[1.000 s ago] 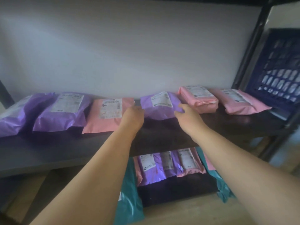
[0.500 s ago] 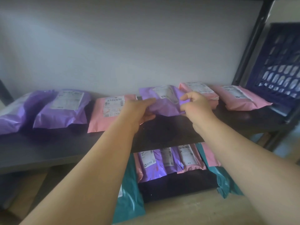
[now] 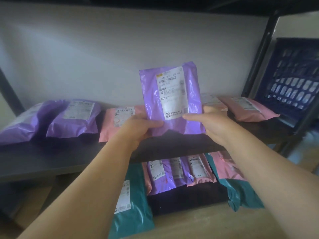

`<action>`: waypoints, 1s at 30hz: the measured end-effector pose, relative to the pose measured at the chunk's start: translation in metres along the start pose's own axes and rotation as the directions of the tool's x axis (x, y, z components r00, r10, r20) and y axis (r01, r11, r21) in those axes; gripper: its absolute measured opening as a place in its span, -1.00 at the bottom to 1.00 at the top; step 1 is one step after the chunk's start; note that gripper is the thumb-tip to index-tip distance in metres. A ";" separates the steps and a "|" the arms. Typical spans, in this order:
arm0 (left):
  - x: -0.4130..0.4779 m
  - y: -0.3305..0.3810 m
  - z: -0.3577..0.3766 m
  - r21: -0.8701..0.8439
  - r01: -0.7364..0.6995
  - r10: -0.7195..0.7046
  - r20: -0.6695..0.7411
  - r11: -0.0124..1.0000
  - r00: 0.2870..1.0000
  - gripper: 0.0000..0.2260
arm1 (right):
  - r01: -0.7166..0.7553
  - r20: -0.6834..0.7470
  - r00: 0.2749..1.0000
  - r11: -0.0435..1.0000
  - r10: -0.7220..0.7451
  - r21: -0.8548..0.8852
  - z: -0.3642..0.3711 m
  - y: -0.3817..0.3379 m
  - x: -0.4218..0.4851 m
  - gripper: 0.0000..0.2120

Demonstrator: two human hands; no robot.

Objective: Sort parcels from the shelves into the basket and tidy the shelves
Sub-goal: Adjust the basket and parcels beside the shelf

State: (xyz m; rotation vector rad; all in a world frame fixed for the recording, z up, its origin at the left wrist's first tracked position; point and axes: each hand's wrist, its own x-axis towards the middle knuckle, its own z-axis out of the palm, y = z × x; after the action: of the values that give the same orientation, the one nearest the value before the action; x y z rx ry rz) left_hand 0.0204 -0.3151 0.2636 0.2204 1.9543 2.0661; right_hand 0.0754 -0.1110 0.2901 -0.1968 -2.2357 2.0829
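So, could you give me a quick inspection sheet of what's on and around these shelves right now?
Surface: dark upper shelf, parcels lying flat along it.
Job's things: held purple parcel upright, label facing the camera; purple parcels at left; pink parcel beside them; pink parcels at right; blue basket far right.
Clutter: lower-shelf parcels, purple, pink and teal, crowded together.
Hands: left hand and right hand each grip a lower corner of the held purple parcel.
Cables: nothing seen.
Surroundings: pale wall, black frame post.
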 end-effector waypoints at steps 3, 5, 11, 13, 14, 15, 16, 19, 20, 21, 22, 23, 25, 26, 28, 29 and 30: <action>-0.002 0.000 -0.003 0.015 -0.027 0.027 0.012 1.000 1.000 -0.77 | -0.006 0.061 0.998 0.996 0.011 -0.085 0.002 0.007 0.000 -0.56; -0.004 0.001 -0.003 0.015 -0.043 0.043 0.026 0.999 0.999 -0.79 | 0.004 0.024 1.000 0.989 -0.001 -0.149 0.002 0.008 0.001 -0.61; -0.004 0.005 0.003 0.000 -0.049 0.049 0.069 0.999 0.996 -0.80 | 0.007 -0.072 0.997 0.990 -0.017 -0.141 -0.003 0.007 0.006 -0.70; -0.004 0.004 0.004 -0.015 -0.046 0.047 0.083 0.999 0.995 -0.80 | 0.004 -0.083 0.996 0.992 -0.014 -0.128 -0.003 0.008 0.007 -0.70; -0.003 0.003 0.004 -0.024 -0.046 0.048 0.087 0.999 0.995 -0.81 | 0.001 -0.090 0.996 0.993 -0.012 -0.122 -0.002 0.008 0.007 -0.71; -0.003 0.003 0.005 -0.035 -0.049 0.051 0.084 0.998 0.995 -0.81 | -0.002 -0.097 0.995 0.994 -0.009 -0.112 -0.001 0.009 0.007 -0.72; -0.002 0.002 0.005 -0.039 -0.048 0.050 0.061 0.998 0.997 -0.82 | -0.005 -0.106 0.994 0.995 -0.005 -0.095 0.000 0.009 0.007 -0.75; 0.003 -0.002 0.009 0.110 -0.071 0.081 -0.086 0.991 0.993 -0.76 | 0.005 -0.166 0.986 1.000 -0.006 -0.007 0.003 0.010 0.007 -0.84; 0.005 -0.004 0.011 0.176 -0.074 0.098 -0.133 0.982 0.986 -0.69 | 0.015 -0.189 0.982 1.000 -0.014 0.007 0.005 0.010 0.006 -0.80; 0.005 -0.005 0.015 0.225 -0.083 0.122 -0.166 0.971 0.979 -0.64 | 0.024 -0.206 0.978 1.000 -0.021 0.010 0.006 0.011 0.006 -0.73; 0.007 -0.005 0.018 0.258 -0.088 0.140 -0.188 0.962 0.972 -0.60 | 0.025 -0.212 0.977 1.000 -0.022 0.009 0.008 0.012 0.007 -0.66; 0.007 -0.004 0.021 0.290 -0.091 0.156 -0.209 0.953 0.966 -0.54 | 0.018 -0.212 0.977 1.000 -0.016 0.007 0.010 0.013 0.008 -0.57; 0.009 -0.004 0.024 0.442 -0.077 0.206 -0.251 0.893 0.946 -0.43 | -0.002 -0.212 0.977 1.000 0.007 0.020 0.013 0.015 0.011 -0.43; 0.011 -0.005 0.024 0.564 -0.057 0.238 -0.253 0.824 0.938 -0.44 | -0.008 -0.217 0.976 1.000 0.014 0.027 0.015 0.016 0.013 -0.40; 0.015 -0.009 0.023 0.770 -0.016 0.287 -0.218 0.638 0.933 -0.53 | -0.008 -0.230 0.973 1.000 0.014 0.025 0.017 0.019 0.019 -0.40; 0.015 -0.011 0.024 0.835 -0.011 0.302 -0.187 0.550 0.935 -0.58 | -0.008 -0.235 0.972 1.000 0.012 0.016 0.017 0.021 0.021 -0.41; 0.015 -0.012 0.024 0.878 -0.010 0.307 -0.157 0.479 0.939 -0.62 | -0.008 -0.238 0.971 1.000 0.010 0.009 0.018 0.023 0.024 -0.42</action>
State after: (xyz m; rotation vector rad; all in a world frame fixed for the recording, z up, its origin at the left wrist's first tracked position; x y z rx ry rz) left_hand 0.0148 -0.2873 0.2516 0.3127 3.1486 0.9691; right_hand 0.0498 -0.1238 0.2653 -0.4328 -2.0894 1.9536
